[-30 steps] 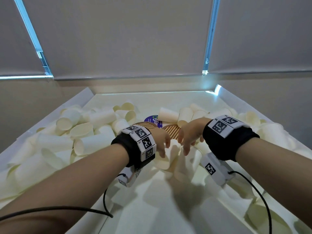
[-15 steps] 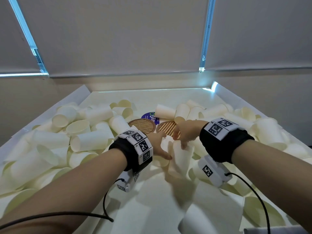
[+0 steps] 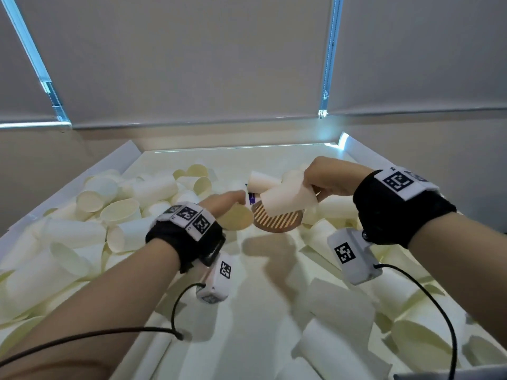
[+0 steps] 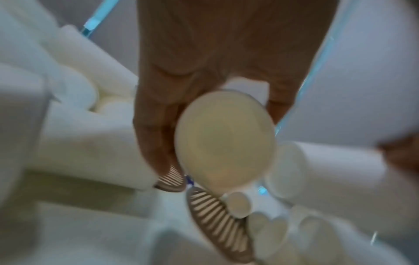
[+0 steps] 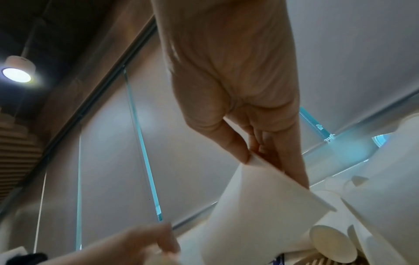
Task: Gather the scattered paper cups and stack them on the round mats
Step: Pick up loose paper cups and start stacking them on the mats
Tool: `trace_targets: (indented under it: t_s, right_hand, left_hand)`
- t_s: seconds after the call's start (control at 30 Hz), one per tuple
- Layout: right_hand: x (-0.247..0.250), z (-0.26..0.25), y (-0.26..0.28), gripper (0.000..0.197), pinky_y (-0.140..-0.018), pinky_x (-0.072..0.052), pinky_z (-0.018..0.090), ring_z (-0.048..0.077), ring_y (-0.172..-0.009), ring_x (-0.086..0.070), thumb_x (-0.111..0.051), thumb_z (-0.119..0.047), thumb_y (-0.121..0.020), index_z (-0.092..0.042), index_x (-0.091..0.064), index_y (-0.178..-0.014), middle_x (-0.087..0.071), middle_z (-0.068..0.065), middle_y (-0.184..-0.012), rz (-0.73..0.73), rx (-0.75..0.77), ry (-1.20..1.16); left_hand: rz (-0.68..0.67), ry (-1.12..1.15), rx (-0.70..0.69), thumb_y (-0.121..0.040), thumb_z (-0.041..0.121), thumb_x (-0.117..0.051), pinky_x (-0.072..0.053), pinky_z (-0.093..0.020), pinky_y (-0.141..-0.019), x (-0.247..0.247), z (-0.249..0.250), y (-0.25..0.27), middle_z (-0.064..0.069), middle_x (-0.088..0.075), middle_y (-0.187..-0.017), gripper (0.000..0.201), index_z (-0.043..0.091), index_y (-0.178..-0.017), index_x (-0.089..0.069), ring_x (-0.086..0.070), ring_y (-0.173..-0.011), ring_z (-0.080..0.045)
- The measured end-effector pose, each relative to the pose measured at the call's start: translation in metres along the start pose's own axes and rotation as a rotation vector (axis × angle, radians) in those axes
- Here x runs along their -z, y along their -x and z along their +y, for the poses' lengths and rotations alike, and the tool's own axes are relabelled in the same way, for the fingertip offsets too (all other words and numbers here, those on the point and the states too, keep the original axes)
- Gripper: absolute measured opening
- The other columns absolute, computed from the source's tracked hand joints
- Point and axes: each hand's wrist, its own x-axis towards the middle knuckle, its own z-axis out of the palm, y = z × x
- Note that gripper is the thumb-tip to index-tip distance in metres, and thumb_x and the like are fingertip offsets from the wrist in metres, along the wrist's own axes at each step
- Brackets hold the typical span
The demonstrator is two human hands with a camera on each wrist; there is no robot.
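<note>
Cream paper cups lie scattered in a white walled tray [image 3: 90, 174]. My left hand [image 3: 233, 200] grips one cup [image 3: 236, 218] around its body, its mouth toward me, low over the left mat [image 4: 172, 179], which it mostly hides. My right hand [image 3: 311, 187] is raised and pinches the rim of a second cup [image 3: 288, 200], which hangs tilted above the brown slatted right mat [image 3: 277, 220]. In the right wrist view thumb and fingers [image 5: 240, 152] squeeze that cup's rim [image 5: 260, 161] flat. The left wrist view shows the cup's mouth [image 4: 224, 139] between the fingers and thumb.
Heaps of cups fill the left side [image 3: 90, 198] and the right side [image 3: 411, 338] of the tray, with more behind the mats [image 3: 197, 171]. A purple sticker [image 3: 251, 198] lies between the mats. Wrist-camera cables trail near the front edge.
Both hands were reaching into the cups in front of the mats. Each now holds a cup; the right hand has risen up and to the right, the left moved forward over the left mat.
</note>
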Motion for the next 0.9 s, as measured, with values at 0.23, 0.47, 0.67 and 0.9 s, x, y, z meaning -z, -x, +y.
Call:
trace_targets:
  t_s: [0.23, 0.47, 0.67, 0.9]
  right_hand:
    - [-0.011, -0.001, 0.004, 0.023, -0.067, -0.055, 0.039, 0.032, -0.071, -0.055, -0.027, 0.006, -0.092, 0.0, -0.044, -0.078, -0.05, 0.014, -0.082, 0.037, -0.036, -0.389]
    - [-0.017, 0.006, 0.004, 0.015, -0.086, -0.048, 0.048, 0.03, -0.092, -0.053, -0.028, -0.004, -0.099, -0.002, -0.043, -0.1, -0.047, 0.015, -0.104, 0.035, -0.052, -0.667]
    - [-0.037, 0.007, 0.007, 0.034, -0.066, -0.056, 0.031, 0.025, -0.085, -0.062, -0.045, -0.026, -0.098, -0.003, -0.045, -0.123, -0.057, 0.016, -0.112, -0.213, -0.029, -0.765]
    - [-0.041, 0.001, 0.01, 0.01, -0.066, -0.053, 0.041, 0.032, -0.077, -0.056, -0.032, 0.0, -0.091, -0.002, -0.042, -0.092, -0.049, 0.016, -0.091, -0.198, -0.108, -0.732]
  left_hand:
    - [0.025, 0.661, -0.099, -0.076, 0.028, -0.06, -0.041, -0.031, -0.066, -0.013, 0.019, 0.011, -0.012, -0.049, -0.071, 0.019, 0.01, -0.075, -0.052, -0.052, -0.048, -0.021]
    - [-0.018, 0.938, -0.128, -0.076, 0.021, -0.071, -0.051, -0.034, -0.068, -0.03, 0.016, 0.009, -0.013, -0.054, -0.089, 0.026, 0.008, -0.089, -0.053, -0.054, -0.081, -0.028]
    - [-0.187, 0.787, -0.195, -0.081, 0.015, -0.069, -0.057, -0.03, -0.065, -0.062, 0.005, 0.027, -0.002, -0.064, -0.085, 0.015, 0.013, -0.093, -0.06, -0.065, -0.076, -0.014]
    - [-0.207, 0.747, -0.187, -0.074, 0.03, -0.076, -0.06, -0.032, -0.065, -0.065, -0.007, 0.022, -0.002, -0.067, -0.093, 0.052, 0.01, -0.12, -0.062, -0.066, -0.078, -0.016]
